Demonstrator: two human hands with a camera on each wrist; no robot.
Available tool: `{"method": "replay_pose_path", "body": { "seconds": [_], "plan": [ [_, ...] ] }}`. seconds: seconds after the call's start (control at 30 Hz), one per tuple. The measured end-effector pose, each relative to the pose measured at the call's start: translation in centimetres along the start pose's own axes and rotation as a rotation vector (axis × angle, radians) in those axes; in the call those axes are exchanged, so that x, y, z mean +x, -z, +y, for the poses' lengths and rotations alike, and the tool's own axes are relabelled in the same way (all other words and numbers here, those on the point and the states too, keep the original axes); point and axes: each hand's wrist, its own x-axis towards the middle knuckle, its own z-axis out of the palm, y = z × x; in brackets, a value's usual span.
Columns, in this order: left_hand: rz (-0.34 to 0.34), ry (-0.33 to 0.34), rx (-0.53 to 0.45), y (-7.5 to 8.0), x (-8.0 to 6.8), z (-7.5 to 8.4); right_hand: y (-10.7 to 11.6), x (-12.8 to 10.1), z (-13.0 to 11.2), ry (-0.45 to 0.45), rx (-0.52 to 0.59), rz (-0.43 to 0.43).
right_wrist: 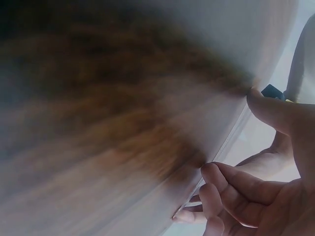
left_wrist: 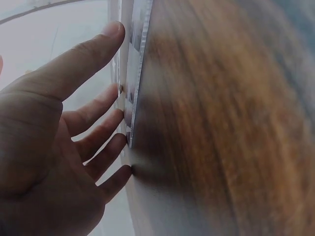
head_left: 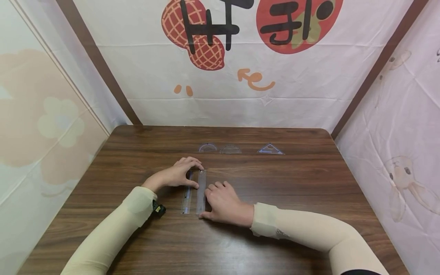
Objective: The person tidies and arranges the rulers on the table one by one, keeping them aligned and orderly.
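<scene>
Two clear straight rulers lie side by side on the wooden table, roughly parallel. My left hand [head_left: 178,173] reaches over the ruler with blue markings [head_left: 186,200] and covers part of its upper half. Its forefinger touches the far end of the plain clear ruler [head_left: 201,196], and its thumb is at that ruler's left edge. In the left wrist view its fingers [left_wrist: 101,128] are spread and mostly straight. From the right side, my right hand [head_left: 223,202] holds the plain ruler, with bent fingers along its right edge and the thumb at its near end.
Farther back on the table [head_left: 292,183] lie a blue-marked protractor [head_left: 207,147], a clear protractor [head_left: 231,149] and a blue-marked set square [head_left: 270,149]. A printed fabric wall [head_left: 220,107] rises behind the table's far edge, with more fabric at both sides.
</scene>
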Motion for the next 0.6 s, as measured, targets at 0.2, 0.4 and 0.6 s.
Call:
{"method": "replay_pose_path", "body": {
  "seconds": [0.2,0.4,0.6],
  "plan": [
    [-0.007,0.004,0.002,0.05,0.10,-0.02,-0.06,0.11,-0.11,0.008,-0.022,0.002],
    [-0.014,0.001,0.017,0.04,0.23,-0.09,-0.04,0.18,-0.19,0.013,-0.037,-0.002],
    [-0.022,0.002,0.026,0.01,0.28,-0.09,-0.19,0.26,-0.22,0.020,-0.045,0.005]
  ]
}}
